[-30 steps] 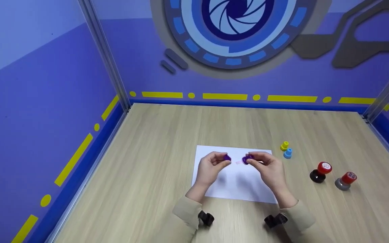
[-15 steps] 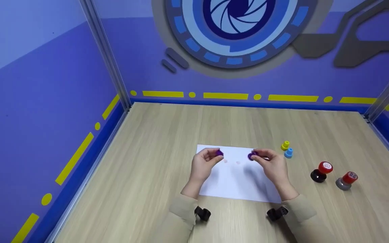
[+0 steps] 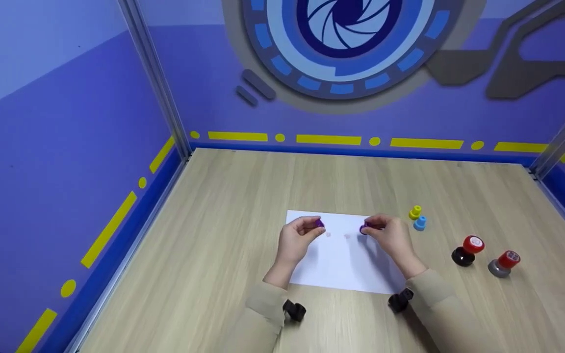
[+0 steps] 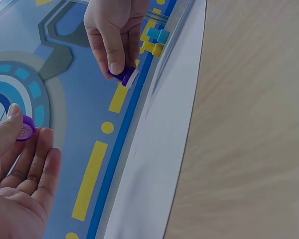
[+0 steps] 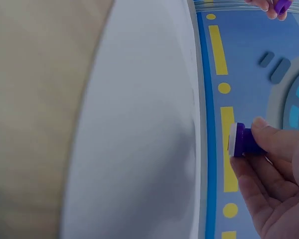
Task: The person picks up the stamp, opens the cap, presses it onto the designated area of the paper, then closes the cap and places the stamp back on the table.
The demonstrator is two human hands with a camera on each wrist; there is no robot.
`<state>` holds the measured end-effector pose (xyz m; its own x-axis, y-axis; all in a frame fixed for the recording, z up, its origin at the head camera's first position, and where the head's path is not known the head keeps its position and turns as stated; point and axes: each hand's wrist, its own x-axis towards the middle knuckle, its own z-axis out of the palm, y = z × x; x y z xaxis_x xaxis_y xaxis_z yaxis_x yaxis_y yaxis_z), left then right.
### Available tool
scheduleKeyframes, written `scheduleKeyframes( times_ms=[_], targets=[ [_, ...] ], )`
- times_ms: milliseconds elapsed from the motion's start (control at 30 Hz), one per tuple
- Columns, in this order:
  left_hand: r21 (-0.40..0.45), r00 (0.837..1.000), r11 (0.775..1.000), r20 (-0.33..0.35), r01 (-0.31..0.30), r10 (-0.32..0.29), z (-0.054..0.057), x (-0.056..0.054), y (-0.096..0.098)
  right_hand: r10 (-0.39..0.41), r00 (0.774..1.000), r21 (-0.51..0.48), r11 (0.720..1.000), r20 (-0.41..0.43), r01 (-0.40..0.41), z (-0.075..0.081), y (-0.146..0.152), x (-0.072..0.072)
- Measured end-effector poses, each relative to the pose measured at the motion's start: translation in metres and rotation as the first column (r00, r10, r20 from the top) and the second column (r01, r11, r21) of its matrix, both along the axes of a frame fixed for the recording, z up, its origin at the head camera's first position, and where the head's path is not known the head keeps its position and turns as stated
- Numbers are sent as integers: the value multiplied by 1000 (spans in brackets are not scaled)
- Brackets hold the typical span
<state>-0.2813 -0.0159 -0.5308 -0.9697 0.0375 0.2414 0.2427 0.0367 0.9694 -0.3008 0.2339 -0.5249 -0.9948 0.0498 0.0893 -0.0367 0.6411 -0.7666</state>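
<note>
My left hand [image 3: 294, 242] pinches a small purple cap [image 4: 27, 129] between thumb and fingers, above the left part of a white paper sheet [image 3: 341, 269]. A round face with a pinkish print shows on it in the left wrist view. Over the sheet's right side, my right hand [image 3: 396, 239] pinches a small purple stamp [image 5: 245, 141] by its handle. Its white stamping face points sideways in the right wrist view, apart from the sheet. Two faint pinkish stamp marks, a left mark [image 3: 328, 235] and a right mark [image 3: 347, 237], lie on the paper between the hands.
Right of the paper stand a small yellow stamp [image 3: 415, 212] and a light blue stamp [image 3: 420, 223]. Farther right are a black stamp with a red top [image 3: 468, 250] and a grey one with a red top [image 3: 504, 264]. Blue printed walls [image 3: 194, 88] enclose the wooden table [image 3: 233, 206].
Both hands have drawn apart, the left to the left with the cap, the right slightly right and up with the stamp. The left mark, hidden at first, now shows. The right wrist has turned slightly.
</note>
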Motion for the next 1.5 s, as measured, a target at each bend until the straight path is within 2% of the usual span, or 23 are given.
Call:
scheduleKeyframes(
  times_ms=[467,1067,1500],
  targets=[
    [-4,1000,1000,3,5,-5,0,0,0,13,997,31,999,72,-16,-4,2,-7],
    [-14,1000,1000,18,2,-1,-1,-1,-1,43,995,54,997,93,-48,-8,1,-9],
    [10,1000,1000,6,-1,0,0,-2,-3,64,996,109,991,69,-71,-8,0,-10]
  ],
)
